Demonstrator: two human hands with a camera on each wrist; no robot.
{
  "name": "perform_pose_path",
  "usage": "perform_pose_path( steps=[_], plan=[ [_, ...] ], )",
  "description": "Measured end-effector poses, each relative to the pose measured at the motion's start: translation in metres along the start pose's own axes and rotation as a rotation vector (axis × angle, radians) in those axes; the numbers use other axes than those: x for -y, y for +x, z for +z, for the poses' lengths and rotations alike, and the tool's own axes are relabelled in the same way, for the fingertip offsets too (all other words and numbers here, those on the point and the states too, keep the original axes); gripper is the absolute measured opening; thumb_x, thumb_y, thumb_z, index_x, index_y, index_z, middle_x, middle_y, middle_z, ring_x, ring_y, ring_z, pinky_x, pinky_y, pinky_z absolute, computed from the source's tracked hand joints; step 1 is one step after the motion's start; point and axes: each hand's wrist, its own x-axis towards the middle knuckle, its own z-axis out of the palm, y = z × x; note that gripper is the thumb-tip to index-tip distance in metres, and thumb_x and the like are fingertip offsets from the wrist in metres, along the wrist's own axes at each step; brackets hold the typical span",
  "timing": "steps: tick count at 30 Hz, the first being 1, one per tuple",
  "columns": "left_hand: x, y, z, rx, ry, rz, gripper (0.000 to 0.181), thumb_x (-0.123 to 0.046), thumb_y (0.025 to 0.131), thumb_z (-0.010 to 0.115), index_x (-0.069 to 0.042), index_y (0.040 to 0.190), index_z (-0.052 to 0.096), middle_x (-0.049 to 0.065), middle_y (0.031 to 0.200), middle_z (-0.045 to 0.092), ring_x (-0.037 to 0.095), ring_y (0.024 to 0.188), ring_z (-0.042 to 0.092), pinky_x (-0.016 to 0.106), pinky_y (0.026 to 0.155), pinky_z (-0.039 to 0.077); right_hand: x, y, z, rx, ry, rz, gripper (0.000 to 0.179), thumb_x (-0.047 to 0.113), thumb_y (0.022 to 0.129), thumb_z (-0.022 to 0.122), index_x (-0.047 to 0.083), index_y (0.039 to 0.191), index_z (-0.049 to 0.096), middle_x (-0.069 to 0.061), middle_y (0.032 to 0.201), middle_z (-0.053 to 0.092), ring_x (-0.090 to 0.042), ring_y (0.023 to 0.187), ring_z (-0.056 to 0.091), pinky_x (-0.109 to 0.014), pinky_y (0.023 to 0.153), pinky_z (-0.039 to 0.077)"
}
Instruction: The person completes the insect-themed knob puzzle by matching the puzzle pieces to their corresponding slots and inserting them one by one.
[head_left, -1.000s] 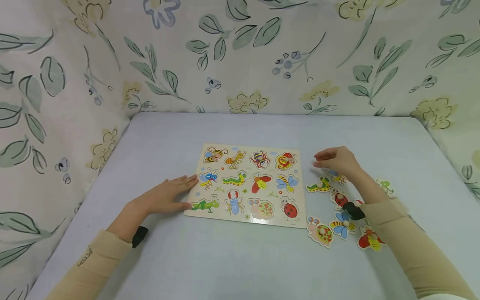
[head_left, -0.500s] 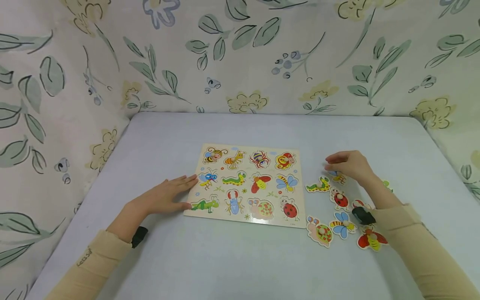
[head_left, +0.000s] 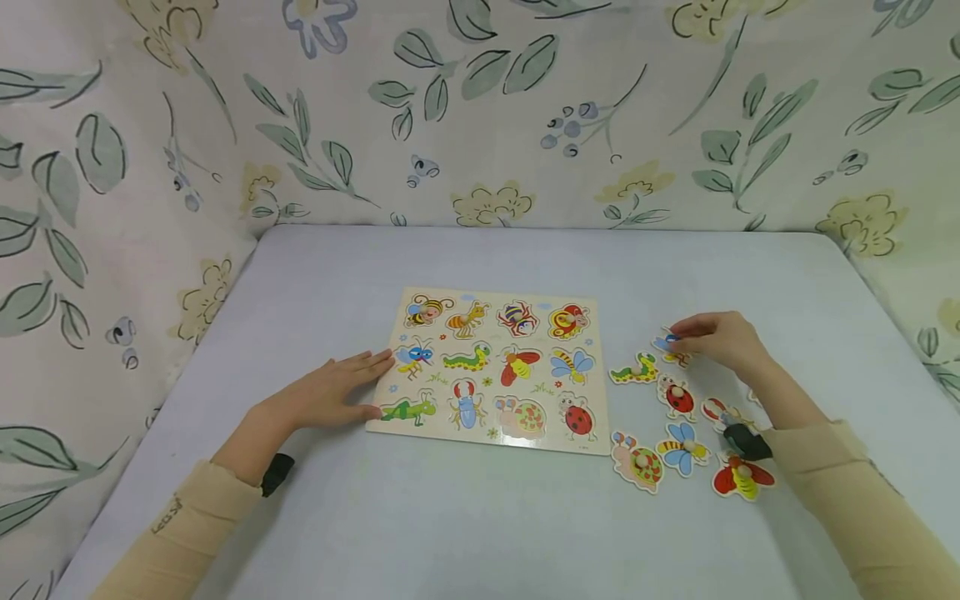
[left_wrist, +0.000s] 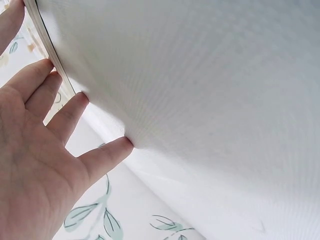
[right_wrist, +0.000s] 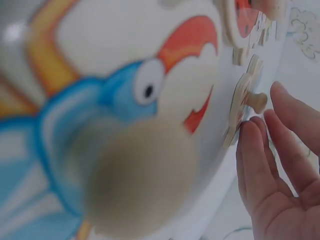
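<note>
The puzzle board (head_left: 491, 435) with printed insects lies mid-table. Knobbed pieces, among them the spider piece (head_left: 518, 319), sit in its top row. My left hand (head_left: 330, 392) rests with spread fingers along the board's left edge; in the left wrist view its fingertips (left_wrist: 82, 97) touch the edge and the table. My right hand (head_left: 720, 340) is over the blue-headed mosquito piece (head_left: 667, 346). In the right wrist view its straight fingers stand around a piece's wooden knob (right_wrist: 257, 101), with a small gap visible. The stag beetle piece (right_wrist: 125, 90) fills the near part of that view.
Loose around the right hand are a caterpillar piece (head_left: 636, 370), a ladybug piece (head_left: 677, 398), a snail piece (head_left: 637, 464), a bee-like piece (head_left: 683, 450) and a red-winged firefly piece (head_left: 742, 477). The right forearm covers part of this group. Floral cloth (head_left: 480, 108) rises behind the table.
My right hand has moved right and towards me, from beyond the loose pieces onto the mosquito piece, uncovering more of that piece. The left hand and the board have stayed put.
</note>
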Motion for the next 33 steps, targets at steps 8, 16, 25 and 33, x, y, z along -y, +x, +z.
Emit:
perform_pose_path(
  steps=[8, 16, 25, 33],
  plan=[
    [0.0008, -0.0008, 0.0006, -0.001, -0.004, 0.004, 0.078, -0.042, 0.091, 0.065, -0.004, 0.151, 0.033, 0.013, 0.157, 0.028, 0.041, 0.141, 0.027, 0.073, 0.104, 0.021, -0.0043, -0.0027, 0.0010, 0.020, -0.045, 0.010, 0.045, 0.025, 0.089, 0.070, -0.008, 0.120, 0.062, -0.022, 0.108, 0.066, -0.037, 0.101, 0.053, -0.048, 0.083, 0.044],
    [0.0007, -0.0014, 0.0007, 0.000, -0.009, 0.001, 0.078, -0.043, 0.091, 0.065, -0.004, 0.151, 0.033, 0.013, 0.157, 0.029, 0.042, 0.141, 0.027, 0.073, 0.103, 0.021, 0.0002, -0.0012, 0.0031, 0.013, -0.089, -0.003, 0.038, 0.020, 0.089, 0.070, -0.009, 0.114, 0.064, -0.025, 0.104, 0.064, -0.036, 0.095, 0.051, -0.044, 0.077, 0.042],
    [-0.0002, -0.0015, -0.0002, -0.001, -0.007, 0.005, 0.078, -0.044, 0.092, 0.064, -0.004, 0.151, 0.033, 0.013, 0.157, 0.028, 0.042, 0.141, 0.026, 0.072, 0.104, 0.021, 0.0000, 0.0015, 0.0022, 0.015, -0.082, -0.002, 0.036, 0.018, 0.089, 0.072, -0.009, 0.112, 0.066, -0.025, 0.104, 0.065, -0.035, 0.094, 0.052, -0.043, 0.077, 0.043],
    [0.0005, -0.0001, 0.0005, 0.002, -0.013, -0.011, 0.079, -0.044, 0.091, 0.064, -0.006, 0.152, 0.032, 0.011, 0.158, 0.027, 0.040, 0.142, 0.025, 0.071, 0.105, 0.020, -0.0011, 0.0033, 0.0014, 0.011, -0.051, 0.015, 0.036, 0.017, 0.088, 0.073, -0.009, 0.112, 0.067, -0.021, 0.102, 0.067, -0.033, 0.093, 0.053, -0.039, 0.074, 0.043]
  ],
)
